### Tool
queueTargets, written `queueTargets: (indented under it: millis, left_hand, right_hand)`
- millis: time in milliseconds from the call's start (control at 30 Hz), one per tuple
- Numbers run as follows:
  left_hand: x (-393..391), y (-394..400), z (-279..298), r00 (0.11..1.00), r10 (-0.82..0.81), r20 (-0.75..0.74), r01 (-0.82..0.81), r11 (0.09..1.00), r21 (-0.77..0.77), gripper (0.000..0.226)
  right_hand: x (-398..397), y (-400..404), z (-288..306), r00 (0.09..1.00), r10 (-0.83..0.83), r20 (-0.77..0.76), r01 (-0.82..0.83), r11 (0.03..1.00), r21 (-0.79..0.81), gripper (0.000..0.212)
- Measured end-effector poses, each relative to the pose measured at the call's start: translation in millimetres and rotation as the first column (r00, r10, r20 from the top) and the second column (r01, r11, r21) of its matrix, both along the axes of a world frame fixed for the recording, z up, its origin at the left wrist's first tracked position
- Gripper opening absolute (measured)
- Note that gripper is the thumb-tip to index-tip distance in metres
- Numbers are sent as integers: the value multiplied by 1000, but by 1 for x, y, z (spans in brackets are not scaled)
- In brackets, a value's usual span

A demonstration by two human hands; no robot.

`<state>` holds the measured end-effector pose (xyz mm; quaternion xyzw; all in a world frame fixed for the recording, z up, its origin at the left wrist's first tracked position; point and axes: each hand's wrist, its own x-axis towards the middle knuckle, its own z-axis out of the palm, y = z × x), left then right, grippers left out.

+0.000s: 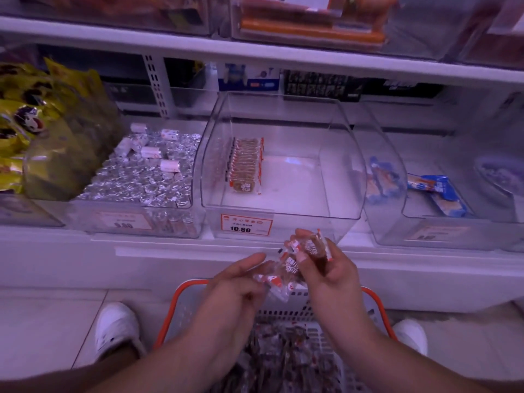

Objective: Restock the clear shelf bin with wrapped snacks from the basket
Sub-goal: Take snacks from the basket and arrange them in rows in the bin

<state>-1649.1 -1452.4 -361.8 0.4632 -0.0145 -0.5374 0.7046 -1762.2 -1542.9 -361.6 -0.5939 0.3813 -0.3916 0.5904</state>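
The clear shelf bin point(334, 177) stands on the shelf straight ahead, mostly bare, with one upright row of wrapped snacks point(246, 161) along its left side. Below it sits the grey basket with an orange rim point(185, 304), holding a heap of wrapped snacks point(286, 355). Both hands hover above the basket in front of the bin. My right hand point(329, 268) grips a small stack of wrapped snacks point(313, 246). My left hand point(238, 282) holds a few more of them point(276, 276) between thumb and fingers.
A bin of silver-foil pieces point(147, 171) stands left of the clear bin, with yellow bags point(31, 120) further left. A bin with blue packets point(436, 191) is on the right. A price tag reading 10.80 point(246, 224) hangs on the bin's front. White shoes point(116, 327) flank the basket.
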Motion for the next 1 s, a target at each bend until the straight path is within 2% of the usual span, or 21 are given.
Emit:
queueTargets:
  millis: [100, 200, 300, 367, 433, 533, 633, 733, 867, 1000]
  left_hand:
    - [-4, -2, 3, 998, -49, -33, 46, 997, -65, 57]
    - [-4, 0, 0, 995, -63, 75, 67, 996, -59, 68]
    - [0, -2, 0, 987, -19, 158, 18, 1000, 7, 64]
    - [3, -4, 0, 990, 10, 143, -14, 999, 29, 63]
    - [3, -4, 0, 993, 10, 116, -17, 998, 61, 57]
    - [3, -1, -3, 992, -32, 124, 20, 995, 103, 39]
    - [8, 0, -2, 988, -44, 148, 25, 992, 125, 47]
    - [14, 0, 1, 975, -87, 204, 63, 991, 121, 51]
    - [14, 1, -1, 963, -134, 232, 112, 988, 107, 53]
    - [14, 1, -5, 960, -73, 269, 41, 991, 125, 44]
  right_hand:
    - [4, -1, -6, 1000, 7, 24, -7, 1000, 1, 25]
    - [7, 1, -11, 999, 40, 18, -40, 999, 15, 22]
    - [9, 0, -11, 986, 82, 144, -102, 985, 139, 22]
    - [10, 0, -9, 963, 60, 262, -133, 954, 268, 32]
    - [10, 3, -8, 949, 44, 313, -160, 920, 357, 34]
    - [10, 10, -7, 959, 111, 261, -213, 890, 403, 35]
    - [10, 7, -3, 982, 149, 119, -187, 874, 449, 38]
    - [6, -3, 0, 984, 172, -50, -139, 907, 398, 35]
    - [7, -5, 0, 990, 138, -17, -120, 908, 401, 39]
    - [5, -7, -2, 996, 85, -39, -70, 952, 299, 41]
